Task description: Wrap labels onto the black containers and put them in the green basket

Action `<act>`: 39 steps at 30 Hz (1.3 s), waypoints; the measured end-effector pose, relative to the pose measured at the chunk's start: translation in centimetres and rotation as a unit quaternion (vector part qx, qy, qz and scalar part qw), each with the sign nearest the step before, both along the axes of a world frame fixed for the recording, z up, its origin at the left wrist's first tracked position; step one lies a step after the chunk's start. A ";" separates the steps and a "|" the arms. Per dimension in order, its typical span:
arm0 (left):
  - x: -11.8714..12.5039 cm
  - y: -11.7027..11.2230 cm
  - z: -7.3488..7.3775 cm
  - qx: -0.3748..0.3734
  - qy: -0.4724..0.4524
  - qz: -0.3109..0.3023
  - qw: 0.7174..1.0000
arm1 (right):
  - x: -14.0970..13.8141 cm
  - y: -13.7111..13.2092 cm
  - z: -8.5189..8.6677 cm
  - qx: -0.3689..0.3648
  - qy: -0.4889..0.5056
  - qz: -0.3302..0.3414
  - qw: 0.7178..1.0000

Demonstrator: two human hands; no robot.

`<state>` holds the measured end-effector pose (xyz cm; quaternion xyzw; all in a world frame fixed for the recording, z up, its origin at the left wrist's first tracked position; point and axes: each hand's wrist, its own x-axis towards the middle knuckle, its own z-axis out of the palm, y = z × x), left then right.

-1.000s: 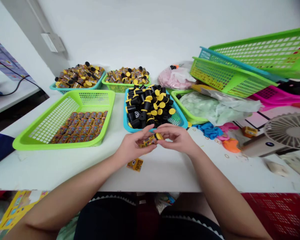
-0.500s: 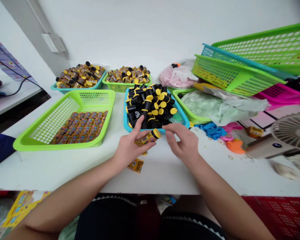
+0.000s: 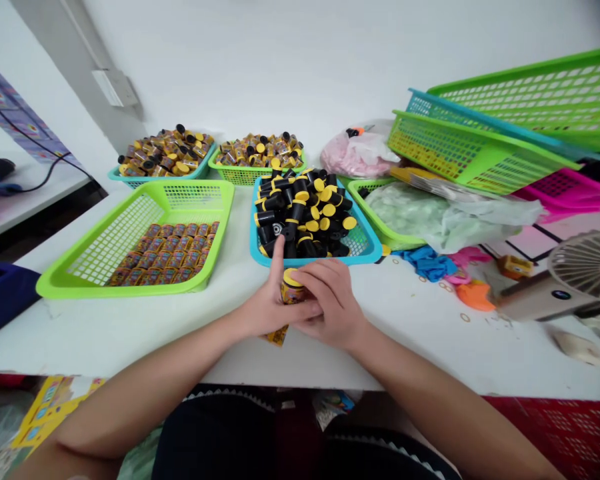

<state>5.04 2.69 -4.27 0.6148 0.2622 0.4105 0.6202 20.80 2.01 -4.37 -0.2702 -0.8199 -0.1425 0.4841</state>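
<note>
My left hand (image 3: pixel 266 305) grips a small cylindrical container (image 3: pixel 291 289) with a yellow cap and a printed yellow-brown label; its index finger points up and away from the body. Curled around the container from the other side is my right hand (image 3: pixel 334 305), which hides much of it. Below them a printed yellow sticker (image 3: pixel 278 336) lies on the table, partly covered by my hands. Just beyond, a blue basket (image 3: pixel 320 261) holds a heap of black containers (image 3: pixel 296 212) with yellow caps.
Rows of labelled containers (image 3: pixel 167 259) stand in a green basket (image 3: pixel 125 292) at left. Two full baskets (image 3: pixel 163 157) are against the wall. To the right are stacked baskets (image 3: pixel 480 157), a plastic bag (image 3: pixel 445 217), blue scraps (image 3: pixel 427 263) and a fan (image 3: pixel 540 300).
My right hand has moved left and closed on the container. The container now stands more upright, and my hands cover more of the sticker.
</note>
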 end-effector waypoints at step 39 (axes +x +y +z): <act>-13.6 9.9 11.5 0.177 0.530 0.334 0.759 | 7.6 12.8 2.2 -0.341 -0.101 -0.380 0.854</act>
